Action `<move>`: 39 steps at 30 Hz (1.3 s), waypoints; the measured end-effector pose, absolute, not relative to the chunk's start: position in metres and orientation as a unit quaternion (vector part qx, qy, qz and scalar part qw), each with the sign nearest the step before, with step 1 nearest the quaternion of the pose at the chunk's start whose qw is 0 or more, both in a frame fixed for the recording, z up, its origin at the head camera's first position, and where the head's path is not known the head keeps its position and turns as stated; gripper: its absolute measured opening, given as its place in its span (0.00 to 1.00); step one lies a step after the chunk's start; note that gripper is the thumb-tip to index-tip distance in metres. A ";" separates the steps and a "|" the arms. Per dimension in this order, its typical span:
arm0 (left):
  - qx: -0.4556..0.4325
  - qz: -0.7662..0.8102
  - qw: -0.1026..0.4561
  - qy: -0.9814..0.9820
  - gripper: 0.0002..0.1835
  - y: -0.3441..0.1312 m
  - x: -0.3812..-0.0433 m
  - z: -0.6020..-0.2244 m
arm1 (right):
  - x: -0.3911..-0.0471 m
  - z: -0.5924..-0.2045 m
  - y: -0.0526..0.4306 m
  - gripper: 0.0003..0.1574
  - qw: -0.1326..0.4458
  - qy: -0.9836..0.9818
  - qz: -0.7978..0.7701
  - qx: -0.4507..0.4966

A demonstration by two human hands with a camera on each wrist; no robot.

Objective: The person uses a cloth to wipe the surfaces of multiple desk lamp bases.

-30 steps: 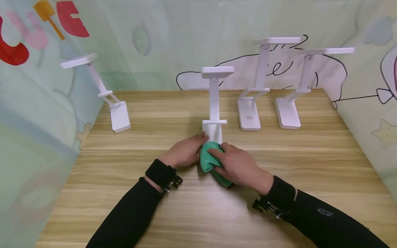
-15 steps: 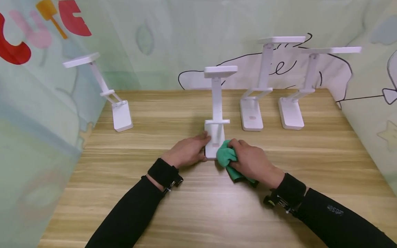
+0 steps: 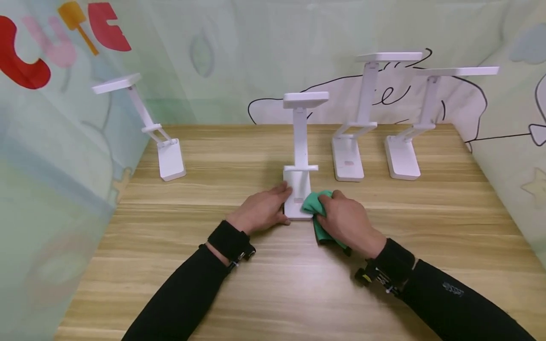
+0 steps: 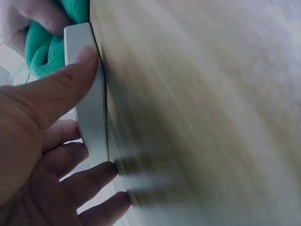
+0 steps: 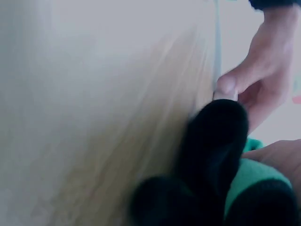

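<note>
A white folding desk lamp (image 3: 298, 189) stands upright at mid-table. My left hand (image 3: 262, 208) holds its base at the front left corner, the thumb against the front face and the fingers along the left side. The left wrist view shows this thumb pressing the edge of the base (image 4: 91, 108). In my right hand (image 3: 350, 220) is a bunched green cloth (image 3: 314, 204), pinched between thumb and fingers. Its upper fold touches the right front part of the base, while the dark-edged lower part hangs to the table. Blurred dark shapes cover much of the right wrist view.
Two similar lamps stand behind to the right, one nearer (image 3: 347, 161) and one farther right (image 3: 403, 158). Another lamp (image 3: 171, 160) is at the far left. Printed fabric walls (image 3: 222, 61) enclose the back and sides of the wooden table (image 3: 222, 180).
The cloth has moved from across the front of the base to its right front corner, uncovering the front edge. My left hand keeps its place on the base.
</note>
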State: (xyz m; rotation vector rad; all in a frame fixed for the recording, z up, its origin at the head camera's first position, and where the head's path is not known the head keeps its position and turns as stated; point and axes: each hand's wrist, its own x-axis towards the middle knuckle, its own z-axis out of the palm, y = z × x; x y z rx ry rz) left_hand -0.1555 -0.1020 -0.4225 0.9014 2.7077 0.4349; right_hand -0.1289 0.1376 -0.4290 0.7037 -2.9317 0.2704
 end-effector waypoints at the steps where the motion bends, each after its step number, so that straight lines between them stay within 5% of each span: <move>1: 0.308 0.149 0.125 0.931 0.45 -0.102 -0.155 -0.422 | -0.124 -0.426 0.136 0.14 0.058 -0.965 0.077 0.242; 8: 0.306 0.148 0.117 0.933 0.45 -0.106 -0.155 -0.421 | -0.101 -0.398 0.130 0.12 0.054 -0.950 0.069 0.299; 17: 0.314 0.156 0.111 0.930 0.35 -0.105 -0.155 -0.427 | -0.126 -0.402 0.113 0.31 0.090 -0.910 0.111 0.388; 22: 0.314 0.153 0.121 0.929 0.44 -0.104 -0.154 -0.427 | -0.155 -0.418 0.127 0.27 0.096 -0.940 0.097 0.313; 32: 0.308 0.159 0.098 0.933 0.39 -0.103 -0.155 -0.428 | -0.174 -0.415 0.107 0.29 0.065 -0.939 0.124 0.315; 39: 0.315 0.151 0.107 0.931 0.46 -0.102 -0.155 -0.431 | -0.179 -0.429 0.112 0.26 0.052 -0.959 0.150 0.235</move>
